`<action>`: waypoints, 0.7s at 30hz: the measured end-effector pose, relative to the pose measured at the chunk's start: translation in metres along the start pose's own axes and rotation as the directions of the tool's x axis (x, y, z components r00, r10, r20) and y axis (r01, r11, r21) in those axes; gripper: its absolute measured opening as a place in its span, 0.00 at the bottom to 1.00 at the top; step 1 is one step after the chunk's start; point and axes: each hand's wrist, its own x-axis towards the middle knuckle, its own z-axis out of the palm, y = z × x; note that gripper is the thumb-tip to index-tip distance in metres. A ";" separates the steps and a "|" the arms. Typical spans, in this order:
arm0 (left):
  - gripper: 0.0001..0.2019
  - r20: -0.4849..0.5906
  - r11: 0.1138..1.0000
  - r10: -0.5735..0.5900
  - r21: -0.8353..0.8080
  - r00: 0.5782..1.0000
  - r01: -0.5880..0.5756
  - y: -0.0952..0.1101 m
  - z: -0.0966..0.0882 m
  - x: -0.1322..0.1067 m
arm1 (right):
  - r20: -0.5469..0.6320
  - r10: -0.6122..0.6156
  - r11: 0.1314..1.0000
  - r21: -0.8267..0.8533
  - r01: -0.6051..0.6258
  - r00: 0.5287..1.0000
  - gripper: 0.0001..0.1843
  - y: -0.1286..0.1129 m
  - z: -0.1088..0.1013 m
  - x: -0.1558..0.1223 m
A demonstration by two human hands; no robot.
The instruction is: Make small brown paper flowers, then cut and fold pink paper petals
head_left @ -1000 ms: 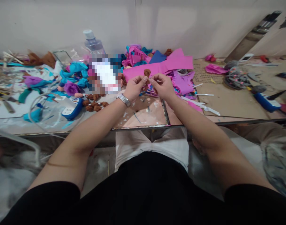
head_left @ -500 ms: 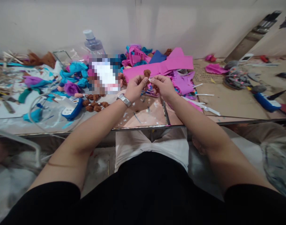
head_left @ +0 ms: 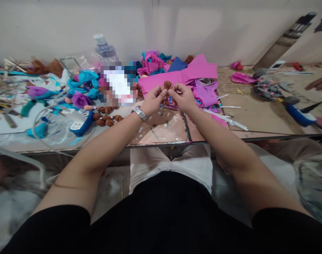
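Note:
A small crinkled brown paper ball (head_left: pixel 167 85) stands up between my two hands over the middle of the table. My left hand (head_left: pixel 153 100), with a metal watch (head_left: pixel 139 113) on its wrist, pinches the ball's lower end between thumb and fingertips. From the other side, the closed fingers of my right hand (head_left: pixel 184 97) meet at the same spot. The fingertips hide the ball's base. Several similar brown paper balls (head_left: pixel 108 121) lie on the table left of my left wrist. Behind my hands spreads a pink paper strip (head_left: pixel 174 80).
A blue-and-white power strip (head_left: pixel 83 122) with a cable sits on the left. Bright paper scraps (head_left: pixel 84 79), a plastic bottle (head_left: pixel 106 51) and a pixelated screen (head_left: pixel 120 84) stand behind. White sticks (head_left: pixel 239 124) lie right. Another person's hand (head_left: pixel 319 84) reaches in at the far right.
The brown ball has shifted slightly right and down, and my fingertips have drawn closer together. A white bit between them no longer shows. Another person's hand has appeared at the right edge.

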 end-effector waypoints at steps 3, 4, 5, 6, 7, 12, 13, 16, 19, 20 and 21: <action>0.22 0.014 0.998 -0.040 -0.051 0.999 0.041 0.003 0.000 -0.001 | 0.006 -0.008 1.000 -0.006 0.008 1.000 0.35 0.002 0.001 0.000; 0.21 0.022 0.997 -0.048 -0.062 0.999 0.049 0.003 0.000 -0.002 | 0.011 -0.008 1.000 -0.003 0.008 1.000 0.35 0.003 0.001 0.001; 0.20 0.030 0.997 -0.051 -0.064 0.998 0.053 0.003 0.000 -0.002 | 0.016 -0.006 1.000 -0.001 0.006 1.000 0.35 0.005 0.001 0.001; 0.19 0.038 0.997 -0.051 -0.056 0.998 0.053 0.002 -0.001 -0.001 | 0.020 -0.002 1.000 0.001 0.002 1.000 0.35 0.006 0.000 0.001; 0.19 0.045 0.998 -0.045 -0.040 0.998 0.047 0.001 -0.002 -0.001 | 0.023 0.002 1.000 0.000 -0.002 1.000 0.36 0.008 0.000 0.001; 0.25 0.089 0.993 0.066 0.092 0.994 -0.074 -0.008 -0.008 0.003 | 0.007 -0.053 0.997 -0.051 0.054 0.999 0.38 0.012 -0.002 0.003; 0.27 0.102 0.986 0.096 0.129 0.990 -0.109 -0.009 -0.009 0.004 | 0.005 -0.076 0.994 -0.073 0.076 0.997 0.39 0.012 -0.002 0.004; 0.32 0.144 0.942 0.191 0.250 0.971 -0.222 -0.014 -0.012 0.006 | 0.022 -0.111 0.982 -0.149 0.113 0.994 0.40 0.014 -0.004 0.005; 0.34 0.163 0.901 0.246 0.325 0.956 -0.287 -0.015 -0.014 0.006 | 0.036 -0.115 0.972 -0.204 0.120 0.993 0.39 0.017 -0.006 0.005; 0.34 0.164 0.896 0.249 0.336 0.954 -0.292 -0.016 -0.014 0.006 | 0.039 -0.119 0.969 -0.214 0.125 0.992 0.39 0.017 -0.006 0.004; 0.34 0.164 0.892 0.251 0.343 0.954 -0.294 -0.016 -0.014 0.006 | 0.043 -0.126 0.966 -0.221 0.132 0.991 0.39 0.018 -0.006 0.004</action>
